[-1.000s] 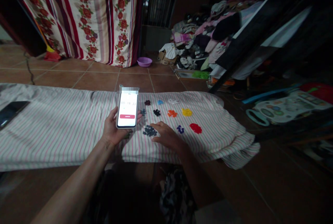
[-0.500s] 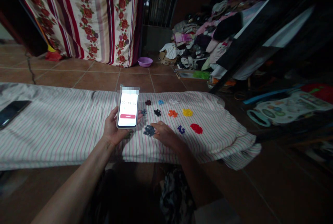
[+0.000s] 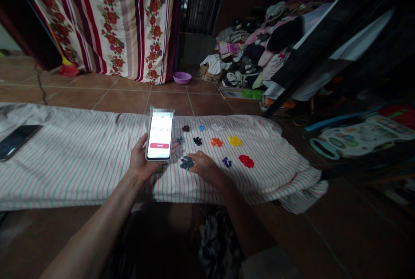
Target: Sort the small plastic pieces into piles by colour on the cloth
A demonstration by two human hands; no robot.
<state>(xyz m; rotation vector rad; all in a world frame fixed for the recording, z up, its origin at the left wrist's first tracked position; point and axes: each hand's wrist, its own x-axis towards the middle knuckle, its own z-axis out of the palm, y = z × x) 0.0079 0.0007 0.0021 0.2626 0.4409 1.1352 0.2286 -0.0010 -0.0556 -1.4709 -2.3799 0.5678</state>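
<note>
My left hand (image 3: 140, 158) is closed around a smartphone (image 3: 160, 136), its lit screen facing me with a timer and a red button. Beside it, my right hand (image 3: 205, 165) has curled fingers at the right edge of a pile of small dark grey pieces (image 3: 186, 162). Whether a piece is between those fingertips I cannot make out. Around them lie small piles of black pieces (image 3: 197, 141), orange pieces (image 3: 216, 142), yellow pieces (image 3: 235, 140), purple pieces (image 3: 227, 162) and red pieces (image 3: 246, 161). Green pieces (image 3: 161, 167) show partly below the phone.
Everything rests on a striped cloth (image 3: 81, 153) over a long low surface. Dark maroon (image 3: 186, 128), light blue (image 3: 201, 128) and white pieces (image 3: 218, 127) sit at the back. A second phone (image 3: 19, 140) lies far left. Beyond are a purple basin (image 3: 182, 78) and heaped clothes (image 3: 253, 49).
The timer digits on the phone have advanced. The view has shifted slightly, while both hands keep nearly the same place and the piles look the same.
</note>
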